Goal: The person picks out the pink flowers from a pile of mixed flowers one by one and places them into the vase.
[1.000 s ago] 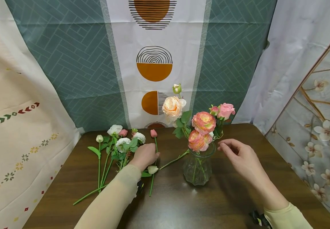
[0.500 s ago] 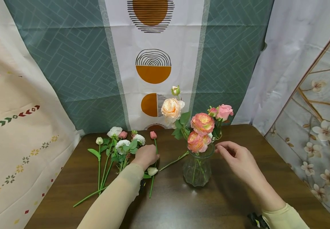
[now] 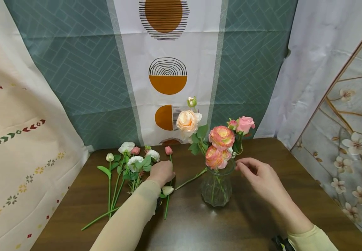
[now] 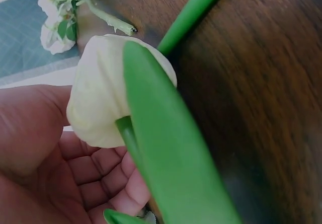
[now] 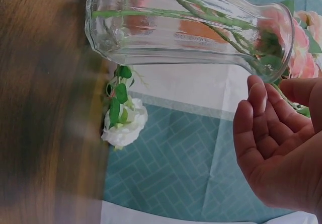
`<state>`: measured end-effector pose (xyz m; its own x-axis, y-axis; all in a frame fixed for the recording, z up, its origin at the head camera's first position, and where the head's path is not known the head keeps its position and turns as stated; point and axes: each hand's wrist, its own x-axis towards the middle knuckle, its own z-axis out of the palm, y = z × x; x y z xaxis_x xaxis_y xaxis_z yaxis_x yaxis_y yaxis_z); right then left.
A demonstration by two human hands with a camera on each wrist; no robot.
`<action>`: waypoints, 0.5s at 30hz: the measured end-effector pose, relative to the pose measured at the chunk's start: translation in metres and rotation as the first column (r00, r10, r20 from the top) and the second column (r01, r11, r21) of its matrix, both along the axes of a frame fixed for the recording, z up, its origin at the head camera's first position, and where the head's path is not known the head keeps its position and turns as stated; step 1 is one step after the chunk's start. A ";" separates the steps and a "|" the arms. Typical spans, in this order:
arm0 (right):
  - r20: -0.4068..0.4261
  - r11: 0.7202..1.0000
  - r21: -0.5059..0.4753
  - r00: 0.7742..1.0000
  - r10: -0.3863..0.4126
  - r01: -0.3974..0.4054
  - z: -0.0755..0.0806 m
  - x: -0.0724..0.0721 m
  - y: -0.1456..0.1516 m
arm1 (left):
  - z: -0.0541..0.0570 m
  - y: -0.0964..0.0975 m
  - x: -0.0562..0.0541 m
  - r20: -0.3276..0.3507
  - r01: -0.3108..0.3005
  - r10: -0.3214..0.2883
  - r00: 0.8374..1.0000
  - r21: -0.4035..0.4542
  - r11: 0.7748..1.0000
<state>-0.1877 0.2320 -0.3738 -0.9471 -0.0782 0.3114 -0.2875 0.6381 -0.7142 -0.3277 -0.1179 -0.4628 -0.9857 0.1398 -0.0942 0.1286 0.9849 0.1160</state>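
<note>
My left hand (image 3: 162, 173) is lowered among the flowers left of centre, over the green stem of a pink tulip (image 3: 168, 150). A white tulip (image 4: 100, 90) with a broad green leaf (image 4: 161, 123) lies just in front of its curled fingers; I cannot tell whether they grip a stem, since the leaf hides the fingertips. Beside the rim of a clear glass vase (image 3: 217, 191) is my right hand (image 3: 261, 176), fingers loosely bent, fingertips right at the neck in the right wrist view. Coral ranunculus-like flowers (image 3: 221, 137), a peach rose (image 3: 188, 121) and a pink rose (image 3: 245, 124) stand in the vase.
Left on the wooden table (image 3: 196, 230) lie white flowers (image 3: 135, 163) with leafy stems and a white tulip bud (image 3: 110, 157). A bare stem (image 3: 190, 179) lies between the left hand and the vase. A patterned cloth (image 3: 87, 76) hangs behind the table.
My right hand has come slightly closer to the vase rim. My left hand has shifted a little to the right. The view has tilted slightly upward; the flowers keep their places.
</note>
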 end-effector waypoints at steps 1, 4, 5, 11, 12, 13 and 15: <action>0.004 1.000 0.000 1.000 0.000 0.000 0.000 0.000 0.000 | 0.009 0.003 0.007 0.016 -0.012 0.012 1.000 0.004 1.000; 0.009 1.000 0.002 1.000 0.001 -0.001 0.000 0.001 0.000 | 0.015 0.006 0.013 0.025 -0.011 0.011 1.000 0.008 1.000; 0.010 1.000 0.003 1.000 0.001 -0.001 -0.001 0.001 0.000 | 0.014 0.006 0.012 0.028 -0.011 0.011 1.000 0.011 1.000; 0.007 1.000 0.016 1.000 -0.002 0.002 -0.001 0.001 0.001 | -0.008 0.001 -0.006 0.024 0.000 0.000 1.000 0.011 1.000; 0.007 1.000 0.016 1.000 -0.001 0.001 -0.002 0.000 0.001 | -0.008 0.001 -0.007 0.020 -0.004 0.003 1.000 0.013 1.000; 0.007 1.000 0.015 1.000 0.001 -0.001 -0.002 0.000 0.001 | -0.004 0.003 -0.004 0.028 -0.015 0.014 1.000 0.018 1.000; 0.008 1.000 0.009 1.000 0.006 -0.007 -0.002 0.000 0.001 | 0.001 0.005 0.000 0.035 -0.031 0.030 0.999 0.028 0.999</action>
